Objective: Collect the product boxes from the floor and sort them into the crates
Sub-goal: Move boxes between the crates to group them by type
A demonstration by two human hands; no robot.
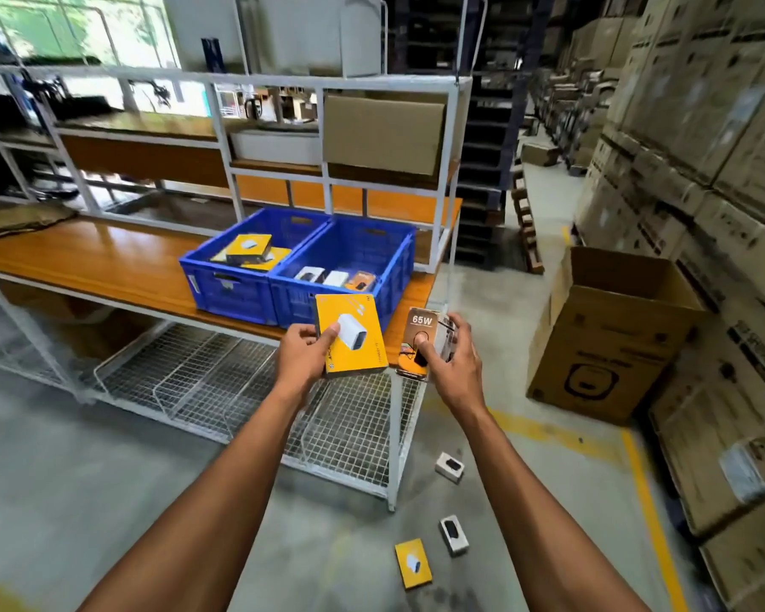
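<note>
My left hand (303,353) grips a flat yellow product box (358,329) by its left edge, thumb on its face. My right hand (453,360) holds small boxes, the front one brown and marked 65W (418,333). Both hands are raised in front of two blue crates on the wooden table. The left crate (215,276) holds yellow boxes; the right crate (398,254) holds small white and orange boxes. On the floor lie a yellow box (413,563) and two small white boxes (449,466) (453,528).
The wooden table (89,258) has a white metal frame and wire baskets (248,390) beneath. An open cardboard carton (610,342) stands on the floor at right. Stacked cartons (703,170) line the right wall. Yellow floor lines (645,492) run along them.
</note>
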